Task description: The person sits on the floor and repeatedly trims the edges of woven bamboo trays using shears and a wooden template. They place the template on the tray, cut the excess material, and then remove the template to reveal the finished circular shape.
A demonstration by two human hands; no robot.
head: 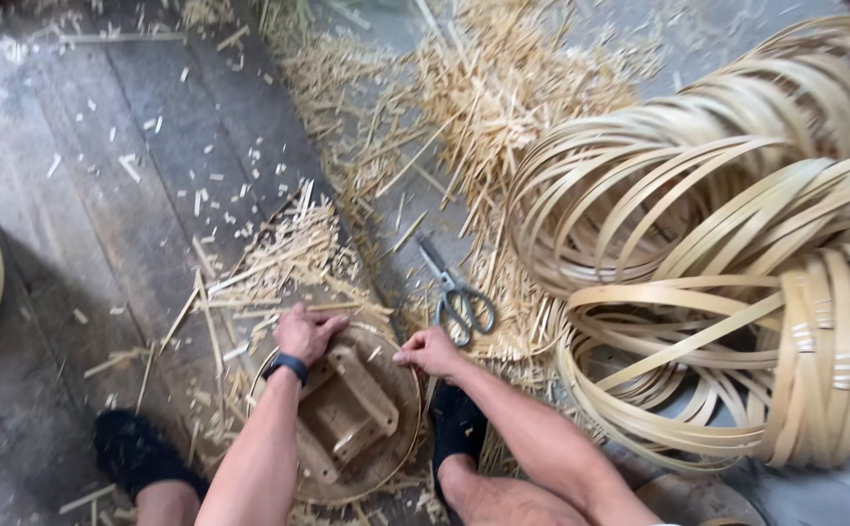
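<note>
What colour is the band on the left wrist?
Dark navy or black wristband, seen in the head view.

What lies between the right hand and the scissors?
Head view: only scattered bamboo offcuts on the floor between the right hand and the scissors; nothing else.

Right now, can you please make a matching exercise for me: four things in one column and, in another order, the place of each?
1. grey metal scissors
2. round wooden form with a bamboo rim
3. pale bamboo strip hoops
4. dark wristband

a. on the left hand's wrist
b. stacked at the right side
c. under both hands, the right hand on its edge
d. on the floor among straw-coloured offcuts

Pairs: 1-d, 2-c, 3-b, 4-a
</note>
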